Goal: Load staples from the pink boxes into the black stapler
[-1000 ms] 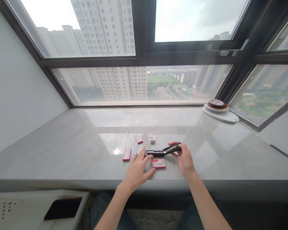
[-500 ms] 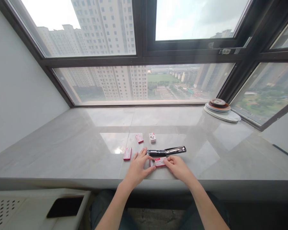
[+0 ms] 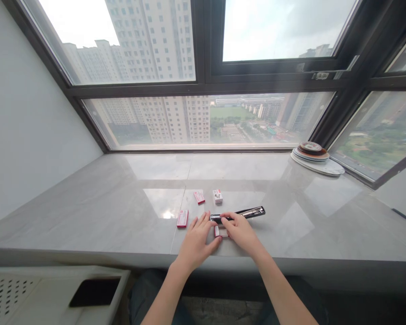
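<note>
An opened black stapler (image 3: pixel 253 212) lies across the counter, its metal channel showing. Just in front of it is a small red-and-white box (image 3: pixel 217 232), its top open and its right part hidden by my right hand. My left hand (image 3: pixel 196 238) rests at the left ends of both, fingers stretched and thumb apart, fingertips at the stapler's end. Over the stapler's middle, my right hand (image 3: pixel 241 232) has thumb and fingers pinched together; whatever is between them is hidden. Another red-and-white box (image 3: pixel 182 218) lies left of my left hand.
Farther back are a red-and-white box (image 3: pixel 199 197) and a white box with a printed picture (image 3: pixel 217 196). A stack of plates (image 3: pixel 316 159) stands in the right corner by the window. The counter's front edge (image 3: pixel 88 253) runs close below my hands.
My right hand has moved left and away from me, from the red-and-white box to the stapler. The box's printed top no longer shows. My left hand stays nearly in place.
</note>
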`<state>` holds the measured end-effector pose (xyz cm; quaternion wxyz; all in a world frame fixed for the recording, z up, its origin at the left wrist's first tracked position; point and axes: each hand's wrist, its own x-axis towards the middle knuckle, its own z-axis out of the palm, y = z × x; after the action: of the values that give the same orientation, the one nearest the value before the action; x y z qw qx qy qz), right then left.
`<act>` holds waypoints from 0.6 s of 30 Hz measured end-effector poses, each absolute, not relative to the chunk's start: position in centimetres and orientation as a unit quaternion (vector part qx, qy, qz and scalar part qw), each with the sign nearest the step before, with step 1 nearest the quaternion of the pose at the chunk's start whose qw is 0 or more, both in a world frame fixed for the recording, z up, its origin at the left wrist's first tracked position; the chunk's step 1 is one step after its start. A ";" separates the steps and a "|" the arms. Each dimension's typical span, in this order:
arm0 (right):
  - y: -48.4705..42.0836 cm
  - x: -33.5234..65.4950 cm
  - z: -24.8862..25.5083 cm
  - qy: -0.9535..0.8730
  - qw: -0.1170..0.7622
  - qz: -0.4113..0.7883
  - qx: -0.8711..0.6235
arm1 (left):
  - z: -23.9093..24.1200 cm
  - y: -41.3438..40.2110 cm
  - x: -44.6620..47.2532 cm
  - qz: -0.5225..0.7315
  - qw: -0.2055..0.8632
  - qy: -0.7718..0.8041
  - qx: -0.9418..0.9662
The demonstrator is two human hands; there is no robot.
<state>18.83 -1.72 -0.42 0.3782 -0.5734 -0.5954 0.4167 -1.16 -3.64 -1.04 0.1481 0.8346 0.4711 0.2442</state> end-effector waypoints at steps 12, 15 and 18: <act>-0.2 15.6 0.5 -0.620 0.401 0.369 -0.565 | -0.8 -3.5 -1.6 0.249 0.183 0.467 0.828; -0.6 16.2 2.2 -0.673 0.388 0.307 -0.550 | -0.8 -3.5 -1.7 0.256 0.193 0.469 0.823; -1.4 17.5 3.4 -0.727 0.319 0.258 -0.550 | -1.0 -3.4 -1.8 0.261 0.199 0.476 0.816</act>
<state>17.46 -1.38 3.40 0.3194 -0.5500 -0.7274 0.2576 -1.76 -3.39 -1.03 0.1988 0.8161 0.4758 0.2611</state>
